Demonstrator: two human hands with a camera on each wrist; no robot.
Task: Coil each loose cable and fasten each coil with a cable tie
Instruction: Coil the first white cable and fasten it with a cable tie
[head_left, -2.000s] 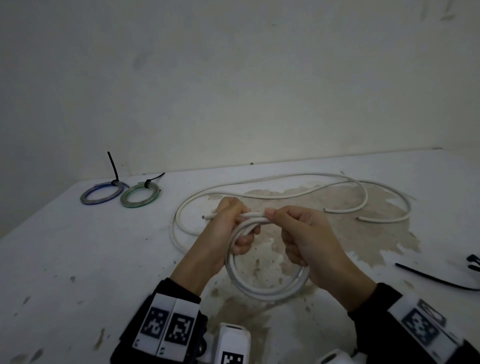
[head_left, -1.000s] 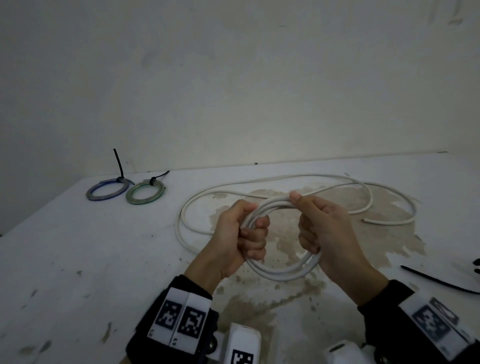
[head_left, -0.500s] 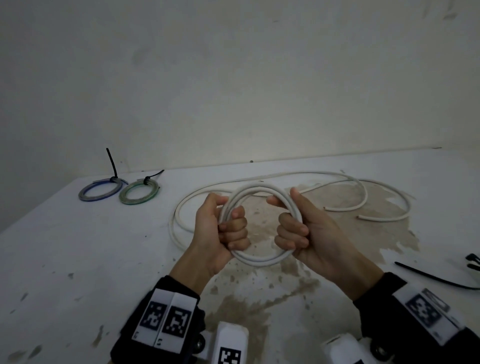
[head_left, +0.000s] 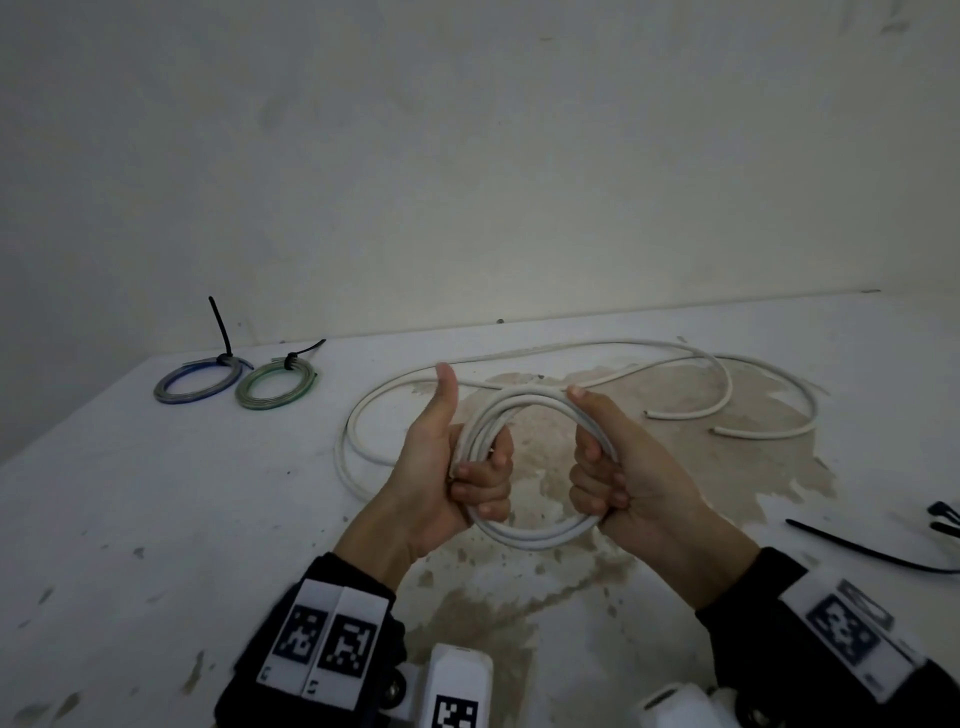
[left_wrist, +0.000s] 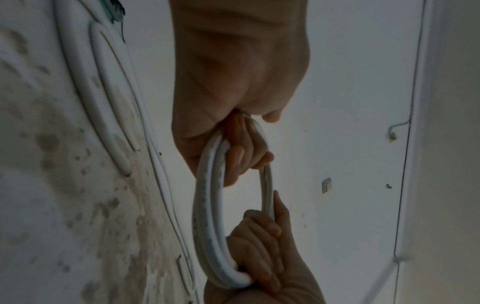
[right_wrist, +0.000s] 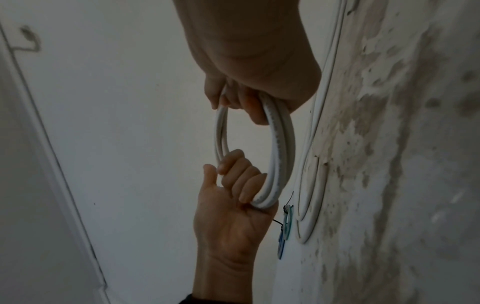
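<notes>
A white cable coil (head_left: 524, 535) of several turns hangs upright above the table between both hands. My left hand (head_left: 462, 467) grips its left side with curled fingers and the thumb raised. My right hand (head_left: 608, 467) grips the right side, thumb laid along the top. The left wrist view shows the coil (left_wrist: 207, 205) edge-on, with my left hand (left_wrist: 241, 148) above and my right hand (left_wrist: 262, 246) below. In the right wrist view the coil (right_wrist: 279, 148) runs from my right hand (right_wrist: 241, 102) down to my left hand (right_wrist: 241, 185). Loose white cables (head_left: 727, 384) lie behind on the table.
Two tied coils, blue (head_left: 195, 383) and green (head_left: 275, 385), lie at the back left with black tie tails sticking up. Loose black cable ties (head_left: 862, 548) lie at the right edge. The white table (head_left: 156, 519) is stained brown in the middle and meets a wall behind.
The coil has been closed up and raised upright. My right hand shifted from pinching the top to gripping the right side. My left thumb has lifted off the coil.
</notes>
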